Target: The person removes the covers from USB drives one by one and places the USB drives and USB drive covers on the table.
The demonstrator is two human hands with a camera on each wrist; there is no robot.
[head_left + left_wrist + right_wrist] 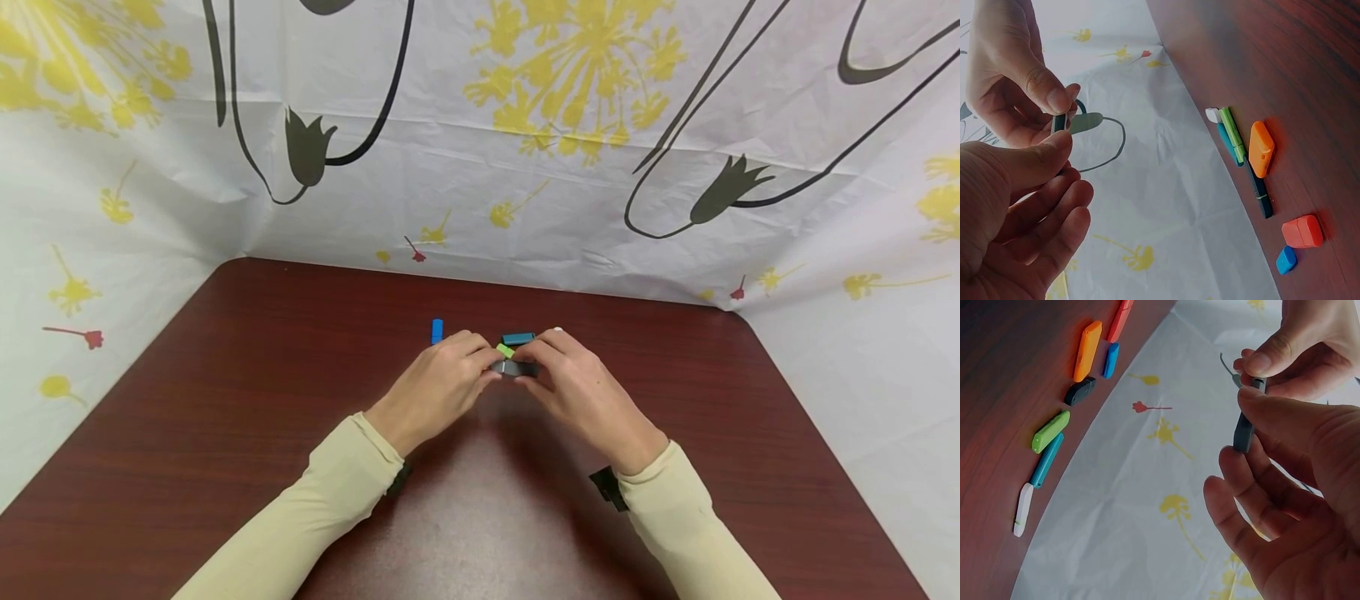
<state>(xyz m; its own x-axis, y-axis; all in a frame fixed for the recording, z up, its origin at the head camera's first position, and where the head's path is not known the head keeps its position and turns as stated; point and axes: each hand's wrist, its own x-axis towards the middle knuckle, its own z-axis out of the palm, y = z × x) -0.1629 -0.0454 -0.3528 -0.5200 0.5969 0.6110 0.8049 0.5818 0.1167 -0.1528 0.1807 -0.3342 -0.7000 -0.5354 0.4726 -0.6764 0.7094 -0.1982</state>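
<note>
Both hands meet over the table in the head view, with a small flat dark grey stick (517,367) between their fingertips. A light line crosses it near its left end. My left hand (442,379) pinches that left end between thumb and fingers. The other end is pinched by my right hand (588,387), whose other fingers are loosely bent in the right wrist view. There the grey stick (1244,432) shows its long side below the thumb. Fingertips hide both ends. Just beyond the hands lie a lime green stick (506,350) and a teal one (517,339).
A blue stick (437,331) lies left of the others on the dark red table (300,333). Orange (1261,149), red (1302,232), black (1258,190) and white (1023,510) pieces lie along the same row. A patterned white sheet (420,200) hangs behind the table.
</note>
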